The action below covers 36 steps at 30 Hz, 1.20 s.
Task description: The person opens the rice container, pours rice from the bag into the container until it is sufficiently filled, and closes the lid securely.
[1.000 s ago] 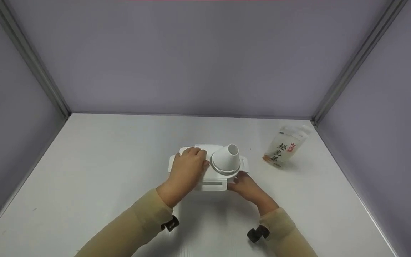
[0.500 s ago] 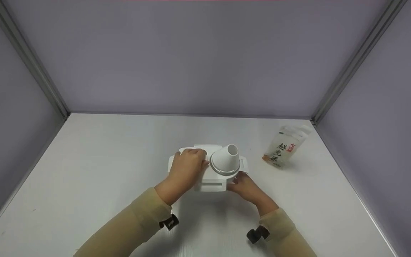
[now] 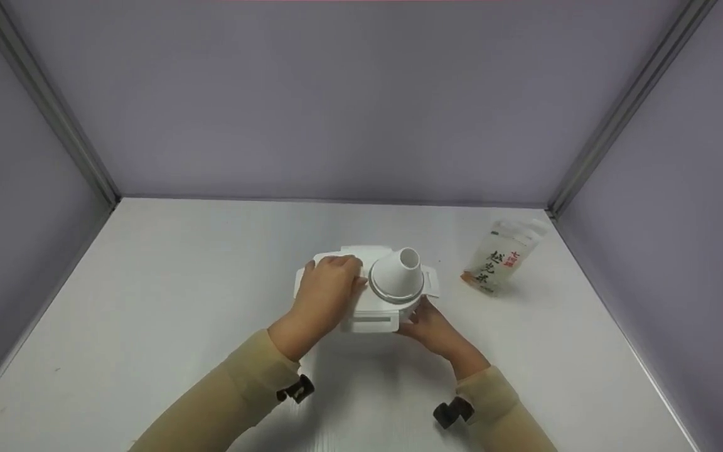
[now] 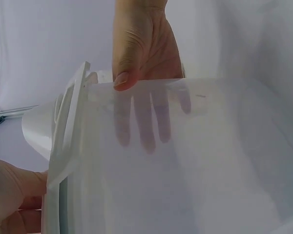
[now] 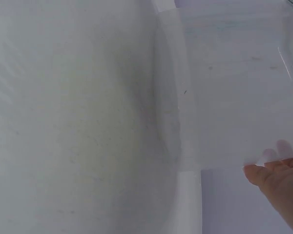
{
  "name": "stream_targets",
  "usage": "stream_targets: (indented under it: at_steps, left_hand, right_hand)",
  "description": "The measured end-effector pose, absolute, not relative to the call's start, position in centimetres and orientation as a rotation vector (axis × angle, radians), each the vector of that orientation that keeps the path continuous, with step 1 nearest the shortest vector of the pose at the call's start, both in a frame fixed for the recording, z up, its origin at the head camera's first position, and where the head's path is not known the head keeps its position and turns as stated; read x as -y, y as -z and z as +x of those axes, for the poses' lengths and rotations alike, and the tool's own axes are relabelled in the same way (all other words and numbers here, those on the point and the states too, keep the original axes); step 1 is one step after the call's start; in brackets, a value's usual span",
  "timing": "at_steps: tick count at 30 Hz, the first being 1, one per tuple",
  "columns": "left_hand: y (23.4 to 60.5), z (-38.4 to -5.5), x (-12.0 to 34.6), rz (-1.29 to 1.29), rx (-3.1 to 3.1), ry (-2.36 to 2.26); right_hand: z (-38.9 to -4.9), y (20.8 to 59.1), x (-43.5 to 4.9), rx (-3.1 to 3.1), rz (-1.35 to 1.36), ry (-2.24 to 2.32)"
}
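Observation:
A translucent plastic storage box (image 4: pixel 205 161) has a white lid (image 3: pixel 377 303) with side clip flaps and a short white cone spout (image 3: pixel 396 276). In the head view my left hand (image 3: pixel 327 292) holds the lid from above, left of the spout, its fingers over the far part. My right hand (image 3: pixel 432 328) grips the box's right side below the lid. The left wrist view shows the right hand (image 4: pixel 146 46) with its thumb on the near side and fingers behind the translucent wall. In the right wrist view, the box wall (image 5: pixel 234 97) lies above the right hand's fingers.
A clear-topped bag of rice (image 3: pixel 499 257) with dark and red lettering lies at the right back of the white table (image 3: pixel 198 270). Grey panels (image 3: pixel 336 107) close off the back and both sides.
Over the last half second the box, with both hands on it, has shifted slightly up in the head view. The rice bag stays where it was.

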<state>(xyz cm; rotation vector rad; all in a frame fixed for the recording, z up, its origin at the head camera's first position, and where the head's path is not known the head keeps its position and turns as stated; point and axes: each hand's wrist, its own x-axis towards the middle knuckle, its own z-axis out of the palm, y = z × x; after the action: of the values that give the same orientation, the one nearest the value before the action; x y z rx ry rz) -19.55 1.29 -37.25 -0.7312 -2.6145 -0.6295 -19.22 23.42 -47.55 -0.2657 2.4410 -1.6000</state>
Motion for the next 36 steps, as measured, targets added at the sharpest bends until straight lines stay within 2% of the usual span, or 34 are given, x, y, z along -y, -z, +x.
stream_targets:
  at_steps: [23,27,36]
  left_hand:
    - [36.3,-20.2,1.2,-0.771,2.514,0.684]
    - [36.4,-20.3,1.5,-0.773,2.504,0.691]
    - [36.2,-20.2,2.2,-0.778,2.531,0.704]
  right_hand:
    - [-19.4,47.6,-23.3,-2.419,-0.325,1.623]
    - [-18.6,45.9,-22.8,-2.403,-0.316,1.634]
    - [-19.6,47.9,-23.5,-2.426,-0.374,1.631]
